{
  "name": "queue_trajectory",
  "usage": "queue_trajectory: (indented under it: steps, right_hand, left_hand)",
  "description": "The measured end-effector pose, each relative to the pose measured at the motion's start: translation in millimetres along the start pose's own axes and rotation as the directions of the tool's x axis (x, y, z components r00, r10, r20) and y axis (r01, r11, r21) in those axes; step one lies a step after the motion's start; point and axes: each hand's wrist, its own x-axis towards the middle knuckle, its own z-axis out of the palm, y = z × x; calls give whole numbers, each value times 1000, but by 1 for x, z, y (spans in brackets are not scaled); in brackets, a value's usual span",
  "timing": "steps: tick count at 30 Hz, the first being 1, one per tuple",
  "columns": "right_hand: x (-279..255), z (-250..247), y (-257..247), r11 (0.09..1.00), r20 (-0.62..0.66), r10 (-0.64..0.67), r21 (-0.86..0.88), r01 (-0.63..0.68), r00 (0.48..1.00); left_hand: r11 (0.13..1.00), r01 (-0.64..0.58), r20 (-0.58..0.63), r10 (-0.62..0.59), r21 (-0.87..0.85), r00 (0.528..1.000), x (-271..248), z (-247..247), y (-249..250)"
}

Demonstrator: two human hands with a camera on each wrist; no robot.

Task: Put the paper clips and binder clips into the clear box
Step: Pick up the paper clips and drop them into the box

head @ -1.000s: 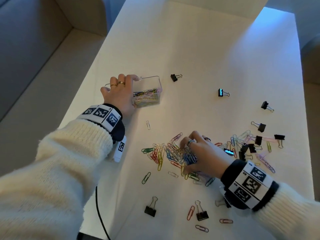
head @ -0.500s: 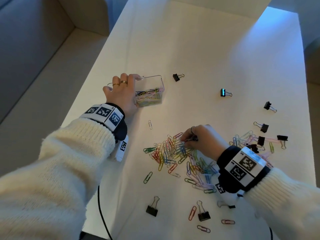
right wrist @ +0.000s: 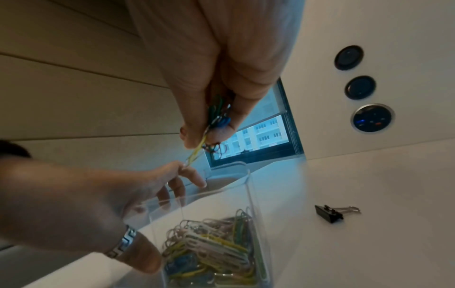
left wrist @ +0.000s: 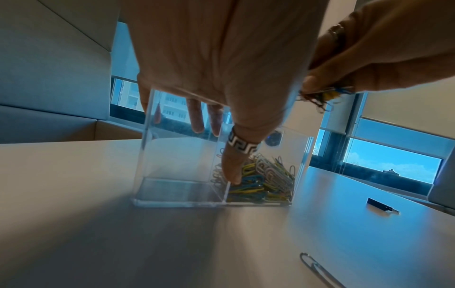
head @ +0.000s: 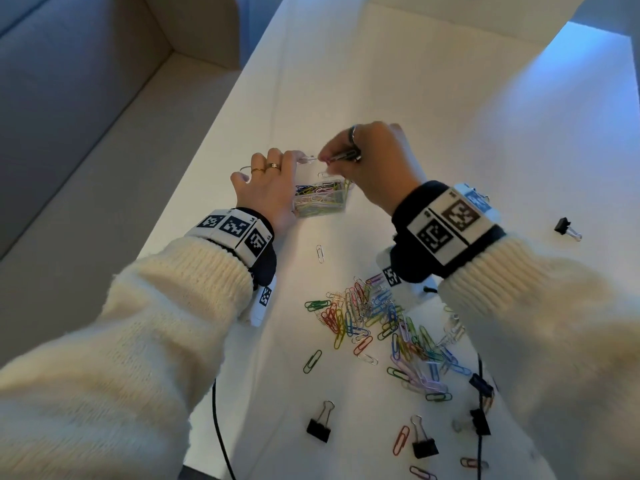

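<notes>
Clear, hard-walled and square, the box (head: 323, 199) sits at frame centre on the white table (head: 450, 109), one compartment heaped with glossy coloured paper clips (left wrist: 265, 181). I see my left hand (head: 268, 188) gripping its side, while my right hand (head: 372, 161), above it, pinches a wiry clip bunch (right wrist: 216, 117).

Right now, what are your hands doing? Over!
Left hand steadies clear box. Right hand pinches paper clips above it. Nothing blocking.
</notes>
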Motion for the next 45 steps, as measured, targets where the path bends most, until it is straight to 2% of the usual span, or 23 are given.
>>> queue_trajectory:
  steps: [3,6,8,12,15,17,19,20,22,24,26,28,31,33,35,37,39,41,45]
  right_hand:
    - [8,15,-2,997,-5,-44,-61,44,999]
    - [6,29,6,973,120,-102,-193,124,988]
    - [2,31,10,954,139,-155,-237,185,978]
    - [-7,21,19,978,-106,-202,-69,195,974]
    - [-15,17,28,981,-156,-194,-45,189,969]
    - [-27,17,33,980,-86,-182,-100,174,979]
    - [-44,20,37,975,158,-138,-151,162,978]
    - [-53,24,39,974,316,-106,-159,163,943]
    - [-73,33,46,968,574,-67,-161,193,816]
    - [-87,38,52,944,691,-61,-194,266,721]
    - [-93,37,57,920,731,-46,-235,315,681]
    - [-95,32,59,926,732,-23,-242,291,681]
    - [-92,32,60,956,624,-81,-171,237,777]
    - [-83,38,56,945,559,-143,-169,280,817]
    - [-75,46,50,904,597,-139,-249,347,790]
    - [-71,53,46,824,682,-83,-364,435,727]
    - [-72,54,50,762,718,-74,-407,504,692]
    - [-78,46,53,764,730,-75,-396,509,680]
    - [-100,18,59,808,785,-34,-343,479,619]
  left_hand:
    - [1000,-6,3,6,24,1000,0,-1,0]
    - [1000,-3,5,3,27,1000,1,1,-2]
    - [1000,-3,14,3,22,1000,2,0,-2]
    - [999,-23,6,23,34,1000,1,0,-2]
    - [999,-22,0,22,23,1000,1,1,-3]
    - [1000,-19,3,19,13,1000,2,1,-2]
    - [1000,-22,6,22,10,1000,2,2,-2]
    - [1000,-25,6,25,8,1000,2,2,-2]
    - [999,-32,7,32,9,999,2,1,-3]
    - [999,-35,9,34,17,999,2,1,-3]
    - [999,-35,9,35,21,999,2,1,-3]
    - [999,-35,8,35,23,999,2,1,-3]
    - [999,-31,6,31,19,999,2,2,-3]
    - [999,-27,4,27,20,1000,2,2,-3]
    - [999,-27,13,27,24,1000,2,1,-2]
    - [999,-29,20,28,25,999,2,0,-2]
    - [999,-25,21,24,28,999,2,0,-2]
    - [999,-20,22,19,30,1000,2,0,-2]
    - [999,-24,20,24,28,1000,3,1,-3]
